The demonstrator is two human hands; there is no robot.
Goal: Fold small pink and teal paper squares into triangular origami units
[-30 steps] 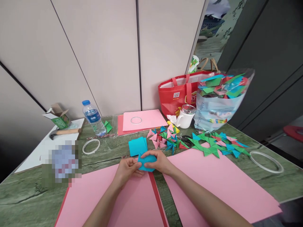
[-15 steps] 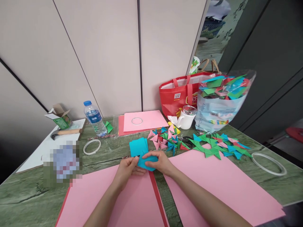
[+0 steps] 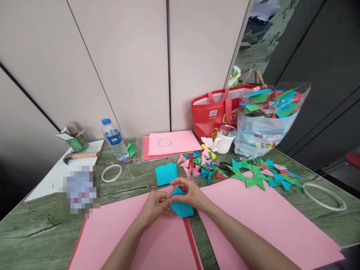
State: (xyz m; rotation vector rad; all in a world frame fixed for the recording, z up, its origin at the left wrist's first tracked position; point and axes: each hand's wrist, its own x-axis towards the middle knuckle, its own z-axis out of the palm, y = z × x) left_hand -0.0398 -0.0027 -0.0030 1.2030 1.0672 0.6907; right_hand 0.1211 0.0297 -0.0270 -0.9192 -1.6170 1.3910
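Between my two hands is a blue sheet of paper (image 3: pixel 182 208), partly folded, with a pointed upper end and a straight lower edge. My left hand (image 3: pixel 157 204) pinches its left side. Curled over the upper part, my right hand (image 3: pixel 189 191) grips it between thumb and fingers. Some of the paper is covered by my fingers. Just beyond my hands lies a small stack of blue paper squares (image 3: pixel 165 174). Under my hands is a large pink sheet (image 3: pixel 140 240) with a red sheet showing along its edges.
Folded paper pieces (image 3: pixel 197 165), scissors (image 3: pixel 225 167) and a white mug (image 3: pixel 224 140) stand beyond my right hand. Further right are a stuffed plastic bag (image 3: pixel 257 131) and a white ring (image 3: pixel 324 197). Leftward are a water bottle (image 3: pixel 115 139), tape roll (image 3: pixel 111 173) and hammer (image 3: pixel 83 154).
My hands and the blue paper have shifted slightly right and nearer to me, away from the stack. The paper now shows a pointed top and more of its lower part.
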